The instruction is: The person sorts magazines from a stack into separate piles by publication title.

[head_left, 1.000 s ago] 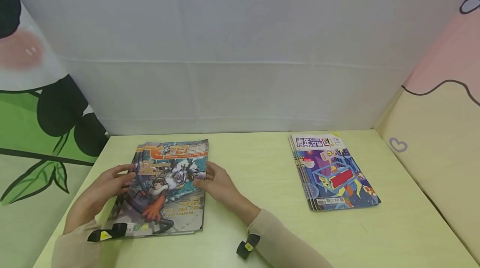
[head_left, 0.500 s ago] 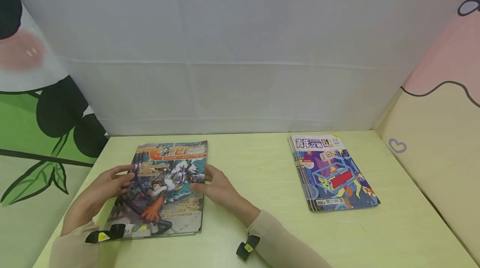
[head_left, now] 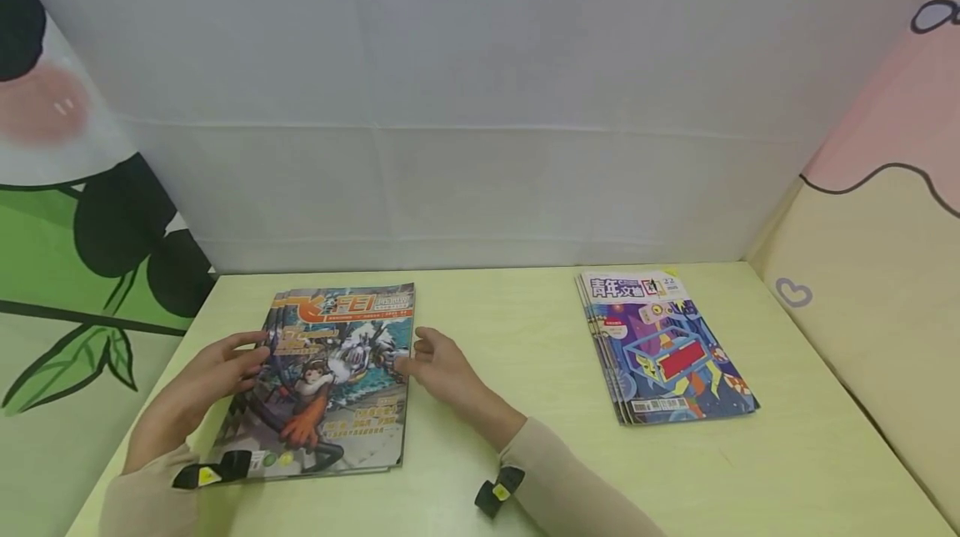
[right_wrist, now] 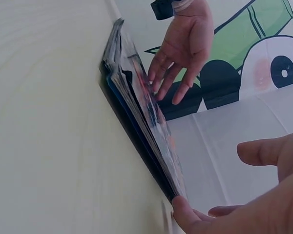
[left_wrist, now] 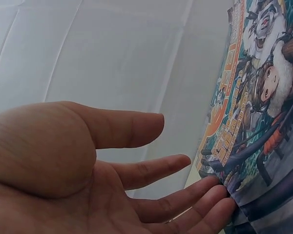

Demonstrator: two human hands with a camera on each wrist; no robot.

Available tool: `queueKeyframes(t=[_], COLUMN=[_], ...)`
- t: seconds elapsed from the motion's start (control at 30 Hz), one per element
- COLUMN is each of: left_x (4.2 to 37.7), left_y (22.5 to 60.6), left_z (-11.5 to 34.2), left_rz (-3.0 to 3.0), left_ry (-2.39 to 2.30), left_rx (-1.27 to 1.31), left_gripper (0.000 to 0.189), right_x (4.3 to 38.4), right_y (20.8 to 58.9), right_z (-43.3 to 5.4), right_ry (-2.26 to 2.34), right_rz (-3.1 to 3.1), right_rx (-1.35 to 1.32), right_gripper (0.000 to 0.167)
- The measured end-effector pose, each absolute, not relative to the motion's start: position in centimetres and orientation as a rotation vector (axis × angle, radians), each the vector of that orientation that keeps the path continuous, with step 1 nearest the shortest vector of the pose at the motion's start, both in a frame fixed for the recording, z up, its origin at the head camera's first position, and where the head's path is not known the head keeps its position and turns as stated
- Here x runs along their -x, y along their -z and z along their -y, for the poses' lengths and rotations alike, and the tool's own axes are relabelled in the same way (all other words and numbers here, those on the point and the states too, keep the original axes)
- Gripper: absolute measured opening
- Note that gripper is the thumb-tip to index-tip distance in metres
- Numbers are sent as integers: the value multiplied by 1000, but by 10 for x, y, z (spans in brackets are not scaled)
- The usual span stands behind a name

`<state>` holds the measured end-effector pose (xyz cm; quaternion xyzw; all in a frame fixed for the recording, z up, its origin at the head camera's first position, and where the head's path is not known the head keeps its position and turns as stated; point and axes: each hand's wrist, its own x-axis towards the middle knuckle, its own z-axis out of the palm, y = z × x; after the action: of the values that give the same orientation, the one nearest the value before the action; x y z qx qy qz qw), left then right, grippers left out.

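Note:
A stack of several magazines [head_left: 337, 387] lies on the left part of the table, the top one with an orange title and a cartoon figure in red gloves. Its left edges are slightly fanned. My left hand [head_left: 213, 374] is at the stack's left edge; in the left wrist view its fingertips [left_wrist: 212, 192] touch the cover's edge, thumb raised away. At the right edge is my right hand [head_left: 446, 370]. In the right wrist view one of its fingers [right_wrist: 183, 212] meets the stack's side, while the thumb [right_wrist: 259, 152] stands off from the cover.
A second stack of magazines [head_left: 667, 345], purple and blue, sits fanned on the right of the pale yellow table [head_left: 517, 328]. A white cloth wall [head_left: 480, 187] rises behind the table. Printed panels [head_left: 862, 270] stand along both sides.
My right hand first slides slightly left with its thumb over the cover, then shifts back right, the thumb now nearer the edge. My left hand stays at the left edge.

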<state>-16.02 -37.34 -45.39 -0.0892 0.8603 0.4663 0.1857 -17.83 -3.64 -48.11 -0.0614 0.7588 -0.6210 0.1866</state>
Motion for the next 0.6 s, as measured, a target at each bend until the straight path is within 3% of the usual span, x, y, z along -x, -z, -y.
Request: queueKeyframes(t=[0.33, 0.6], left_x=[160, 169], left_y=[446, 447], left_z=[353, 311], left_rz=[-2574, -2757], left_ry=[-1131, -1004], left_rx=[303, 181], left_gripper=[73, 67], right_x=[186, 199], right_y=[479, 472], right_z=[-2, -57], right_ry=[1755, 1751], right_rz=[-2181, -2328], right_rx=[199, 258], right_gripper=[65, 54])
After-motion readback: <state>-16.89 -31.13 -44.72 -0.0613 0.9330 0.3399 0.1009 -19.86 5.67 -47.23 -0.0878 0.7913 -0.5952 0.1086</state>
